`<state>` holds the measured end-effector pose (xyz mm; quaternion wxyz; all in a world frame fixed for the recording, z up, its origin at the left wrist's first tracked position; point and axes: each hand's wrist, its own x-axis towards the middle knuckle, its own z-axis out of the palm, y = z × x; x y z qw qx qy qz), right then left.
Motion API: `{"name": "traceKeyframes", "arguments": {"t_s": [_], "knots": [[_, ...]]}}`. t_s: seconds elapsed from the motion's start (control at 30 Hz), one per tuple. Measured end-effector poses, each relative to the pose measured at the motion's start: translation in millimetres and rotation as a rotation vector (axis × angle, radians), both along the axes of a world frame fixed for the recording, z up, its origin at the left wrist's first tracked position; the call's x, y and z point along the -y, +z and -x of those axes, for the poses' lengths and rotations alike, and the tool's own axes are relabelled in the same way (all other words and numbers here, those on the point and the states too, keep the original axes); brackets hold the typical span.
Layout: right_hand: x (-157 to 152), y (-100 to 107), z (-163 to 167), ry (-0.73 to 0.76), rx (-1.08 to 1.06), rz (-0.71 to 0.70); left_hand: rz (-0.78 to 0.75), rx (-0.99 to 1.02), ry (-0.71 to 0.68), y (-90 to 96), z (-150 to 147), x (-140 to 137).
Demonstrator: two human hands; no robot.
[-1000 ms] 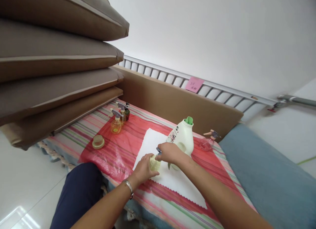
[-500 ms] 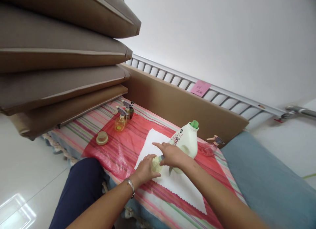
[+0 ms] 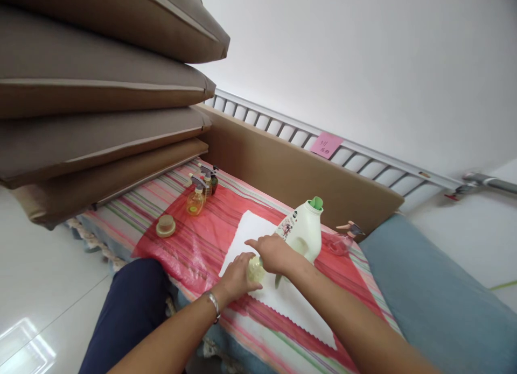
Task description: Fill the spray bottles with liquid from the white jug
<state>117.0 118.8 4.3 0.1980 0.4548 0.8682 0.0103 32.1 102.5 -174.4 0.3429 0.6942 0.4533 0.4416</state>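
Observation:
A small clear bottle with a yellowish tint (image 3: 256, 270) is in my left hand (image 3: 237, 274), whose fingers and thumb curve around its body. Over the bottle's top is my right hand (image 3: 274, 254), fingers curled on it and one digit pointing left; most of the top is hidden. A grey-green piece (image 3: 278, 280), perhaps part of a spray head, shows below the right hand. Just behind stands a large pale green jug (image 3: 311, 228) with a green spout, open at the top. A white cloth with a scalloped edge (image 3: 250, 226) lies beneath.
Spray bottles (image 3: 195, 202) and a round lid-like piece (image 3: 166, 226) stand left on red plastic sheeting (image 3: 189, 250). A pink spray bottle (image 3: 341, 242) is at right. Stacked cushions (image 3: 105, 94) rise at left; a brown board (image 3: 262, 153) borders the back.
My right hand has shifted slightly left and closed further over the bottle's top, covering more of it. My left hand keeps its hold; the view has moved slightly.

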Motion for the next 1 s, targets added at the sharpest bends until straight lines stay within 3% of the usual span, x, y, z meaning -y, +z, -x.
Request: {"name": "traceKeyframes", "arguments": {"t_s": [0.13,0.3,0.37,0.47,0.63,1.0], "knots": [[-10,8,-2,-0.102,-0.167,0.018,0.0,0.005,-0.014,0.8,0,0],[-25,19,-43,-0.258,-0.583,0.008,0.002,0.021,-0.022,-0.3,3,-1],[-22,9,-62,-0.347,-0.712,0.06,0.002,0.033,-0.024,-1.6,4,-2],[-6,-19,-78,-0.391,-0.884,0.256,0.003,0.053,-0.028,-3.6,4,-3],[15,-60,-73,-0.383,-1.156,0.476,0.005,0.067,-0.027,-5.3,3,-4],[13,-88,-67,-0.419,-1.492,0.396,0.035,0.067,-0.011,-5.7,3,-6]]}}
